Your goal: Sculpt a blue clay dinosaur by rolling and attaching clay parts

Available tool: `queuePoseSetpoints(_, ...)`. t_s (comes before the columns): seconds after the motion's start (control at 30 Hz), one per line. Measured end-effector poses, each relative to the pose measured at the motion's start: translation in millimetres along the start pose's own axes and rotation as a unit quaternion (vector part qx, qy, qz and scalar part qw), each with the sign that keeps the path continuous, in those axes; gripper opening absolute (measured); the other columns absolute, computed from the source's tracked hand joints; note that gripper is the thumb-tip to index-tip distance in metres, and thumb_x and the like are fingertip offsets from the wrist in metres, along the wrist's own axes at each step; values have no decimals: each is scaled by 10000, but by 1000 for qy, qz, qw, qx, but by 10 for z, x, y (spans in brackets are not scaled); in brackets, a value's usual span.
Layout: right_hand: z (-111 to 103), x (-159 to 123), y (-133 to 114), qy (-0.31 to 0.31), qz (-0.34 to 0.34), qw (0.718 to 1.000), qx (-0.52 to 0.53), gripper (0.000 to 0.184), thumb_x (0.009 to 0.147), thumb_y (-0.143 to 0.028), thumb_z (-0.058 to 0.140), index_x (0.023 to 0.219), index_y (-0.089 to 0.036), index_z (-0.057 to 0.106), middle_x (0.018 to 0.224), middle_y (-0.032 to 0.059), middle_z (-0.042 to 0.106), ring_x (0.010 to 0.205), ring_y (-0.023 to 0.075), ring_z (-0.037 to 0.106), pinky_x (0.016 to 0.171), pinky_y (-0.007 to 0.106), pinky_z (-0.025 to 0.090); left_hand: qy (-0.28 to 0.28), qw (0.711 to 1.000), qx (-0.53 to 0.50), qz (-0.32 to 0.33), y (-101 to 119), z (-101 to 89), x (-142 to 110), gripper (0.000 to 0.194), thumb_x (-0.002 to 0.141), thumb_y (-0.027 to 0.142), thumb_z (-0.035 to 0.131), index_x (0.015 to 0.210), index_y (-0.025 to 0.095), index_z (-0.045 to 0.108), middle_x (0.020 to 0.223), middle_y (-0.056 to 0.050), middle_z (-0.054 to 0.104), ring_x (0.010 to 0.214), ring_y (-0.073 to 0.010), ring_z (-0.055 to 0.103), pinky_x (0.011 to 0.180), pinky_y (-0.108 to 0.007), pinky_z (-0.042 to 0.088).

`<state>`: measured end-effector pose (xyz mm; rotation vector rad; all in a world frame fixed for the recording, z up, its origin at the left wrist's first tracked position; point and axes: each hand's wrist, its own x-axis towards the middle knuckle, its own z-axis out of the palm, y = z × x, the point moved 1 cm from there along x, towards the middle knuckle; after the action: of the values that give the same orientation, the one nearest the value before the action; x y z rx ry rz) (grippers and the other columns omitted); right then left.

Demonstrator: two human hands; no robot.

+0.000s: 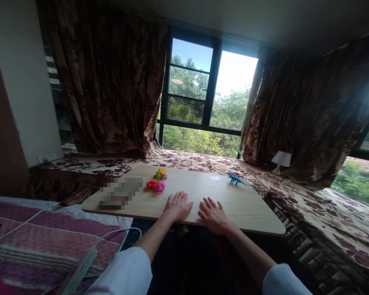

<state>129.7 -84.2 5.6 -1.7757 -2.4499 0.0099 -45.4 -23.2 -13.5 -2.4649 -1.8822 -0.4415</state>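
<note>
Both of my hands lie palm down at the near edge of a light wooden tabletop (190, 180). My left hand (177, 205) rests flat with its fingers stretched forward, holding nothing. Beside it, a short gap away, my right hand (213, 214) also lies flat, fingers apart. Just beyond the left hand sits a cluster of small soft-looking lumps: pink (159, 187), orange (150, 183), green (157, 177) and yellow (161, 171). A blue four-legged animal figure (234, 179) with a long tail stands at the far right of the tabletop.
A blurred-out object (121, 194) lies on the tabletop's left. A white lamp (281, 158) stands on the flowered window-seat cover (199, 159). At lower left, a power strip (80, 272) with a white cable lies on a striped blanket (49, 237). Patterned curtains (117, 82) flank the window.
</note>
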Motion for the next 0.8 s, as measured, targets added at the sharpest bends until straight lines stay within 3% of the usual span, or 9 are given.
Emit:
queuePoseSetpoints(0.27, -37, 456, 269, -8, 77, 997, 10, 535, 911, -470, 148, 1372, -219, 250, 1463, 121, 181, 1338, 273, 108, 982, 571, 115, 1, 1000, 9, 2, -18, 25, 16, 646, 830, 553, 150, 1329, 189, 338, 1449, -74, 261, 1336, -216, 182, 1069, -455, 105)
queuePoseSetpoints(0.37, -28, 399, 232, -12, 64, 998, 8, 552, 907, -489, 136, 1376, -218, 244, 1470, 103, 164, 1345, 252, 87, 1003, 547, 98, 2, 1000, 7, 2, -27, 41, 22, 645, 832, 551, 147, 1331, 186, 334, 1450, -78, 257, 1338, -216, 175, 1071, -458, 84)
queuePoseSetpoints(0.6, 0, -90, -51, -3, -25, 1000, 1, 603, 885, -565, 129, 1388, -247, 224, 1481, 18, 144, 1354, 172, 36, 1061, 423, 8, 0, 1000, 1, 3, -26, 30, 15, 641, 831, 544, 165, 1333, 182, 333, 1448, -90, 261, 1336, -224, 180, 1069, -461, 82)
queuePoseSetpoints(0.7, -8, -52, -28, -1, -22, 1000, 4, 596, 886, -564, 120, 1381, -255, 241, 1477, 19, 163, 1352, 179, 55, 1059, 435, 32, 1, 1000, 4, 4, -19, 18, 13, 639, 831, 538, 169, 1331, 179, 338, 1445, -94, 267, 1332, -226, 194, 1066, -468, 90)
queuePoseSetpoints(0.8, -29, 165, 100, -3, 16, 1000, 8, 590, 893, -543, 126, 1377, -231, 253, 1473, 69, 173, 1348, 224, 86, 1037, 496, 74, 2, 1000, 9, 5, -14, 15, 13, 643, 831, 542, 157, 1332, 181, 336, 1445, -90, 267, 1333, -223, 193, 1067, -462, 94)
